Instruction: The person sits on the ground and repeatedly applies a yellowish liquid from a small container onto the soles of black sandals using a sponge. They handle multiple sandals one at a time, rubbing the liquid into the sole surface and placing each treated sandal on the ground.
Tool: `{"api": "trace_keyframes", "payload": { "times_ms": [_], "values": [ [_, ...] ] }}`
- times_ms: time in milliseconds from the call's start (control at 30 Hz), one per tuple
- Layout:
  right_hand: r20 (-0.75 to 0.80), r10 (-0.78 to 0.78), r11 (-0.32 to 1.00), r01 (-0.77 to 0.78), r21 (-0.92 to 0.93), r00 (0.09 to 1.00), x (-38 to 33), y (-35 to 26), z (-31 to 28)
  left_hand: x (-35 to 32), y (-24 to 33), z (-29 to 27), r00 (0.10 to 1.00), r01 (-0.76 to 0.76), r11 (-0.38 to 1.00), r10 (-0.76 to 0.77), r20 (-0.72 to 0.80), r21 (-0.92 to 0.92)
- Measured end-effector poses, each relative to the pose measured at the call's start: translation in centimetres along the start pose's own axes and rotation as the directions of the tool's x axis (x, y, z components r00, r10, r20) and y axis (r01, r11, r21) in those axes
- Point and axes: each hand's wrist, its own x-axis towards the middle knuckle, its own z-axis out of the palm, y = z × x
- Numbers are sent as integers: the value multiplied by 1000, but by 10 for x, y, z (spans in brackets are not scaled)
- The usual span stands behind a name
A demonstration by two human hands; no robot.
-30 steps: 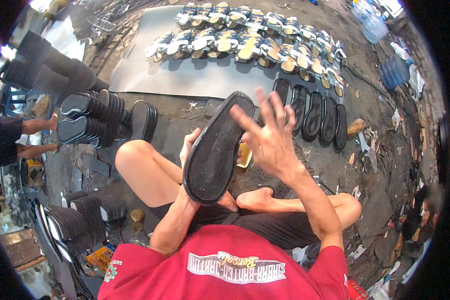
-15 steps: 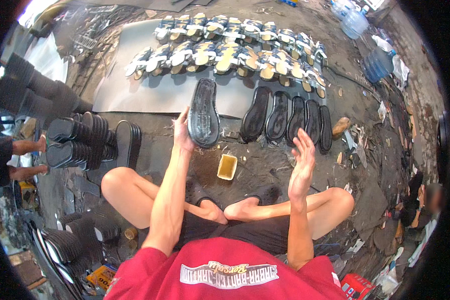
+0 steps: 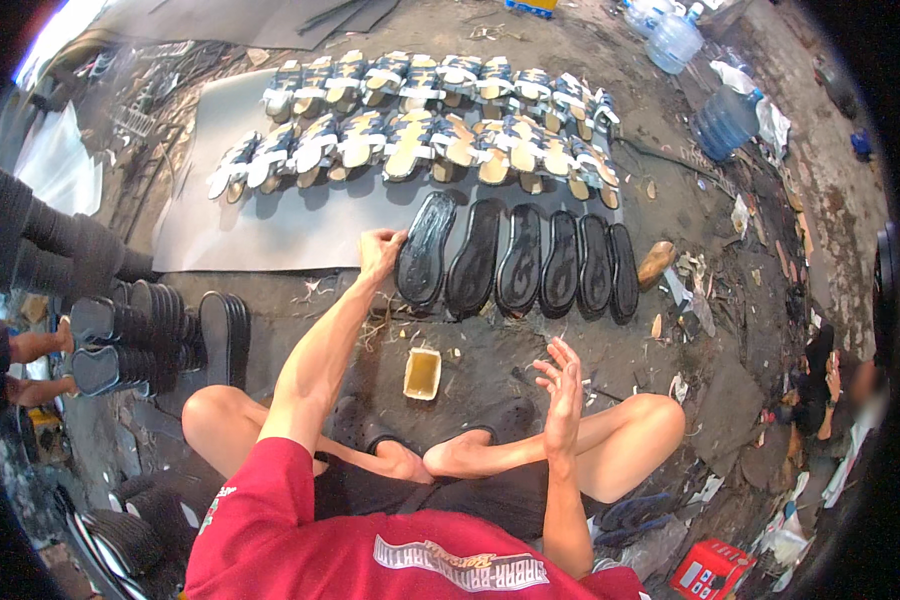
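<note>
A black shoe sole (image 3: 426, 250), its upper face glossy and wet-looking, lies at the left end of a row of similar soles. My left hand (image 3: 378, 254) reaches out to its left edge, the fingertips closed on the rim. Beside it the other black soles (image 3: 519, 260) lie side by side toward the right. My right hand (image 3: 562, 398) hovers above my right shin, empty, with fingers extended and apart. Between the row and my feet sits a small white tub (image 3: 411, 376) holding yellowish-brown liquid (image 3: 425, 373).
Two rows of strapped sandals (image 3: 407, 145) stand on a grey sheet (image 3: 195, 225) at the far side. Stacks of black soles (image 3: 155, 320) are on the left, near another person's feet (image 3: 65, 335). A stone (image 3: 656, 264) and scraps lie right; large blue bottles (image 3: 727, 122) stand beyond.
My left hand has moved the sole from mid-air forward and down to the left end of the row. My right hand stays raised and empty. The whole view has shifted.
</note>
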Motion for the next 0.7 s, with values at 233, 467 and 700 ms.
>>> {"api": "trace_keyframes", "payload": {
  "times_ms": [233, 467, 700],
  "values": [
    [316, -136, 869, 266, -418, 939, 10, 4, 52, 9, 5, -183, 906, -345, 892, 235, 354, 291],
    [697, 44, 335, 647, -686, 716, -1, 86, 129, -134, -50, -369, 968, -80, 609, -142, 207, 789],
    [671, -161, 355, 677, -645, 724, -10, 131, 141, -238, -148, -291, 853, 459, 568, -65, -519, 684]
  ]
}}
